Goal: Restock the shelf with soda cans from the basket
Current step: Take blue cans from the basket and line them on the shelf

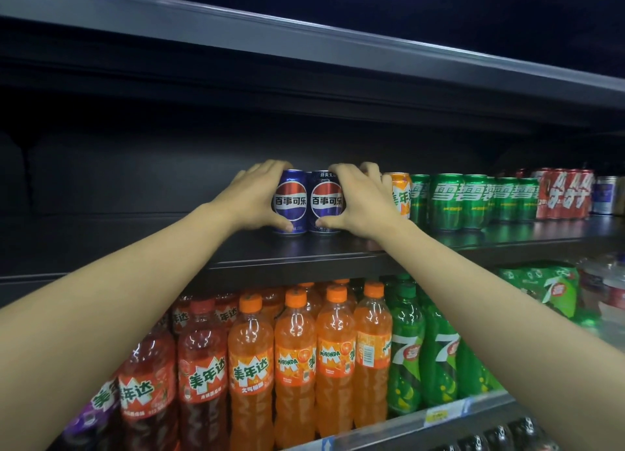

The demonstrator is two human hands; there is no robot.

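Note:
Two Pepsi cans stand upright side by side on the dark shelf. My left hand grips the blue can, fingers over its top and thumb at its base. My right hand grips the darker can the same way. The two cans touch each other. The basket is not in view.
Right of my hands stand an orange Mirinda can, several green Sprite cans and red cans. The shelf stretch to the left is bare and dark. Below, orange and red Mirinda bottles and green 7-Up bottles fill the lower shelf.

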